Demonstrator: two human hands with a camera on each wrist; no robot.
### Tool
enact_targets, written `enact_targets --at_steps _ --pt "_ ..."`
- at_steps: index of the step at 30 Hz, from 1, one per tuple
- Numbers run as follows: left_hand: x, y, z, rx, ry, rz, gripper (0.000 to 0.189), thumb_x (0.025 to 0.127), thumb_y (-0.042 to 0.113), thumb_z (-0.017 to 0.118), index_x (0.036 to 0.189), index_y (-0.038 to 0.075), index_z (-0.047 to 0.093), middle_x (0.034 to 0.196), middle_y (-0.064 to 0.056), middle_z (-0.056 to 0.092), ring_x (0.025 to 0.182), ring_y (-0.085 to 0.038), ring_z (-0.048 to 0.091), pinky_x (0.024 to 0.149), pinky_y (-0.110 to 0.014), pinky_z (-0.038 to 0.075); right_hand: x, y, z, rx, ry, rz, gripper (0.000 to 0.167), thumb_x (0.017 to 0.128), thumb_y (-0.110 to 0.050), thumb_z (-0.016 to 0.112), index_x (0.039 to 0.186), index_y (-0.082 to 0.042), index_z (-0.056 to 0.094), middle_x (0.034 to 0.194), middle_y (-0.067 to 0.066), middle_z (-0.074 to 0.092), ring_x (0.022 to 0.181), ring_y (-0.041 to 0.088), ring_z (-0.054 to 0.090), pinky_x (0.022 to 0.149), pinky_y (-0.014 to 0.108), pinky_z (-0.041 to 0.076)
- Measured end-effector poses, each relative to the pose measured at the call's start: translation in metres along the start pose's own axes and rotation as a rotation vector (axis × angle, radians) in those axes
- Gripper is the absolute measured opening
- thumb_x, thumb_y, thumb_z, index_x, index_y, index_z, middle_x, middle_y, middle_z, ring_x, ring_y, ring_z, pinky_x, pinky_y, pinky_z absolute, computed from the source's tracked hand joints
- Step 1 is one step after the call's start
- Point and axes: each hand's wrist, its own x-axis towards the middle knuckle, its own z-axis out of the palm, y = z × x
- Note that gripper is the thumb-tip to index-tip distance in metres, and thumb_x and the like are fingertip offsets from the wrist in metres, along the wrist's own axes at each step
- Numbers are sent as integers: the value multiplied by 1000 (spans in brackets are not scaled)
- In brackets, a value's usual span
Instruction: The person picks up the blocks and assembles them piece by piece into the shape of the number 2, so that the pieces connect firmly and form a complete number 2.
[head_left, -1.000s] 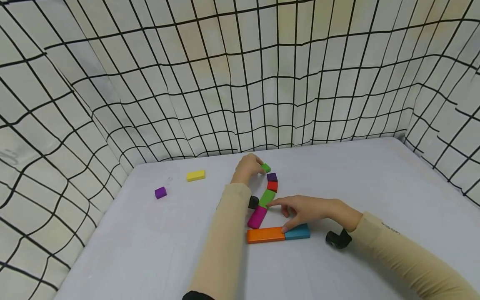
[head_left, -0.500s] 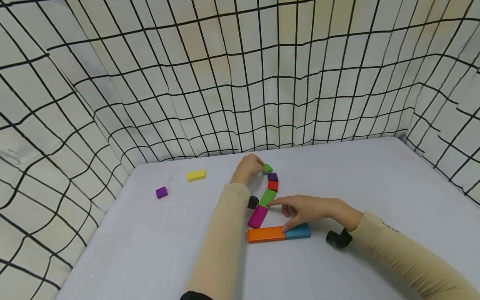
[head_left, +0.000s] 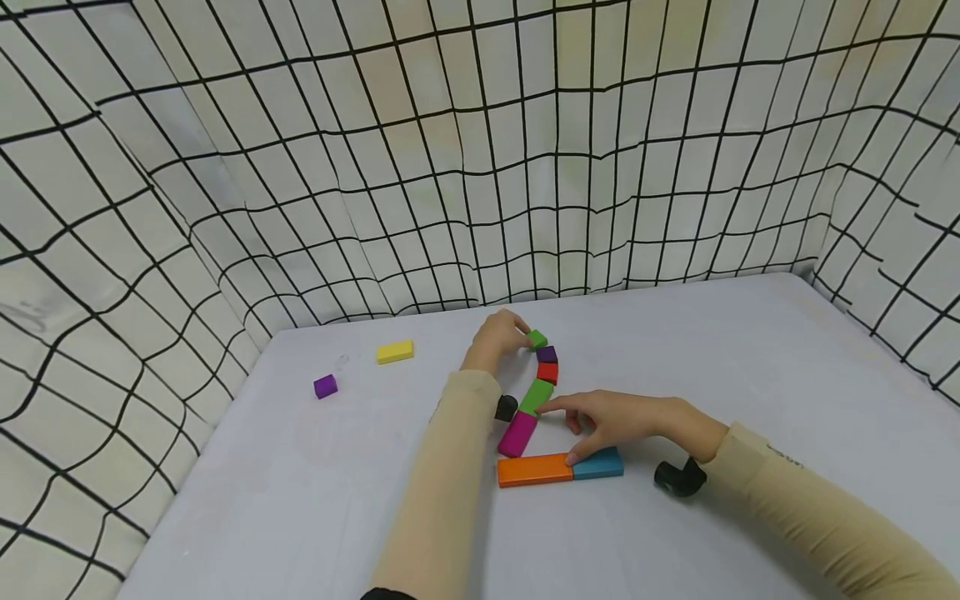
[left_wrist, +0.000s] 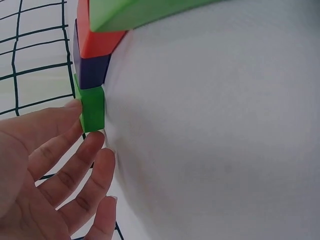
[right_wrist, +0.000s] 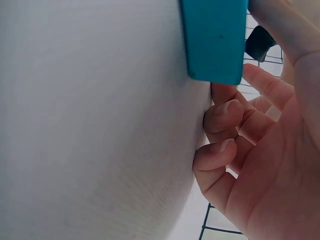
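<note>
In the head view, my left hand (head_left: 496, 337) pinches a small green cube (head_left: 537, 338) at the far end of a curved row of blocks. Along that row lie a dark purple block (head_left: 547, 354), a red block (head_left: 547, 372), a longer green block (head_left: 536, 397) and a magenta block (head_left: 517, 434). The left wrist view shows the thumb against the green cube (left_wrist: 93, 110), which meets the purple block. My right hand (head_left: 618, 423) touches the longer green block with its index fingertip. Its thumb rests where an orange block (head_left: 534, 471) meets a blue block (head_left: 598, 463).
A yellow block (head_left: 395, 352) and a purple cube (head_left: 326, 386) lie apart on the left of the white table (head_left: 300, 500). White walls covered with black netting (head_left: 487, 192) rise behind and at both sides. Black wrist cameras (head_left: 680, 477) sit at both wrists.
The small green cube has turned slightly and shifted a little toward the dark purple block in my left hand. My right hand stays in place.
</note>
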Motion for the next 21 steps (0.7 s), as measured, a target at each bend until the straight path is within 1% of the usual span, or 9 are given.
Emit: enact_targets --at_steps 6,12,21 --pt "0 1 0 0 -7 0 29 93 18 75 121 9 75 131 -13 66 108 -27 62 94 -42 50 -1 0 -1 -9 3 -5 72 90 -30 81 151 -11 49 91 -5 54 86 12 53 73 26 46" --pt "0 1 1 0 -11 -3 29 94 18 74 121 9 75 131 -13 66 109 -28 62 95 -43 50 -1 1 -1 -10 2 -13 72 90 -31 81 151 -11 48 91 -5 54 86 11 53 73 26 45" --pt "-1 0 2 -1 -2 11 29 94 18 74 121 8 75 131 -12 66 108 -27 63 93 -41 51 -1 1 -1 -11 3 -19 71 90 -31 81 151 -10 48 91 -5 54 86 11 52 75 27 45"
